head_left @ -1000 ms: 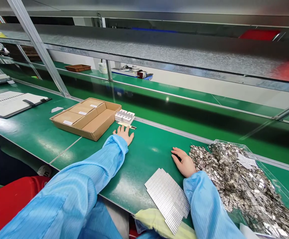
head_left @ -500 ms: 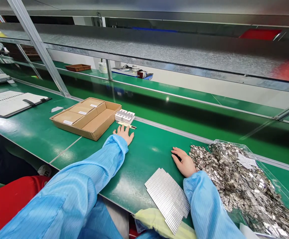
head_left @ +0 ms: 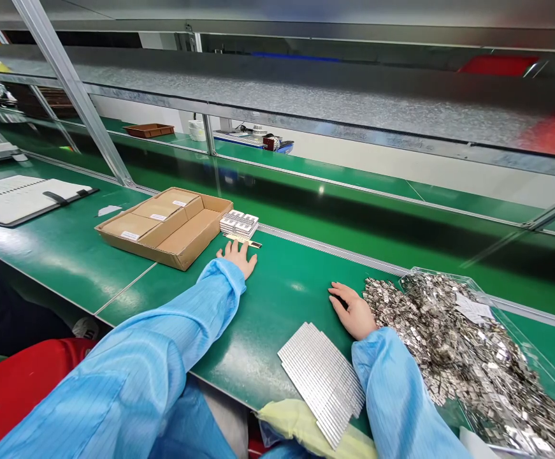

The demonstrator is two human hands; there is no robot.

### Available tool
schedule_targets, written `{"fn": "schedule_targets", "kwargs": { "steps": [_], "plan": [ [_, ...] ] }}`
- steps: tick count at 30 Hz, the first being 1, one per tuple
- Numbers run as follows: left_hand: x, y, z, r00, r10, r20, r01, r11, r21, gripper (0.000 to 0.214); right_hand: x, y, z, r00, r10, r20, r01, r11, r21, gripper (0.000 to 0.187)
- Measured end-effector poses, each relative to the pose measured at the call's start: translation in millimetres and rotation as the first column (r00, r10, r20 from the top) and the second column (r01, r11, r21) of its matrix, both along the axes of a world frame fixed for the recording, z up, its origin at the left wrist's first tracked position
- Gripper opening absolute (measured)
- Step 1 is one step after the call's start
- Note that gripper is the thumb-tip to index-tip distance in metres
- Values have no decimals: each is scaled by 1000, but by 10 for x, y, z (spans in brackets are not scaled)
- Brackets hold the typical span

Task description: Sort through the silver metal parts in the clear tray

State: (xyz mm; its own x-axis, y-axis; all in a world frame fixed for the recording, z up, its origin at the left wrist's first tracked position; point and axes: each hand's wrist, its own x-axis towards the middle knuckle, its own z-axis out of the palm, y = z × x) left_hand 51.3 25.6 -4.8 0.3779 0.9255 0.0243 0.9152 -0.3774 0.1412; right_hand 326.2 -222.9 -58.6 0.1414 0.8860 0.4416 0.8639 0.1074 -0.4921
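Observation:
My left hand point(head_left: 239, 257) lies palm down on the green bench with its fingers spread, holding nothing. Its fingertips are close to a thin cream strip with a dark end point(head_left: 253, 243), below a small stack of white printed pieces point(head_left: 239, 223). My right hand point(head_left: 352, 311) rests on the bench with fingers stretched out and nothing in them. Beside it, on the right, spreads a large heap of small shiny metal pieces point(head_left: 444, 338). Nearer to me, a slab of silvery bars laid side by side point(head_left: 322, 382) sits partly on a pale yellow bag point(head_left: 296, 417).
An open cardboard box point(head_left: 181, 261) with brown packets stands left of my left hand. Farther left lies an open spiral notebook point(head_left: 14, 194). A clear plastic tray point(head_left: 540, 360) surrounds part of the metal heap. Metal shelves point(head_left: 277, 89) hang above, and a red chair point(head_left: 28, 376) is at lower left.

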Motion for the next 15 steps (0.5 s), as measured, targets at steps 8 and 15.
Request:
{"fn": "schedule_targets", "kwargs": {
  "steps": [8,15],
  "plan": [
    [0,-7,15,1000,-3,1,3,1000,-6,66,-6,-2,15,1000,-6,0,6,1000,-8,48],
    [-1,-20,45,1000,-2,-10,1,999,-33,67,-12,-2,15,1000,-13,0,13,1000,-3,47]
  ]
}}
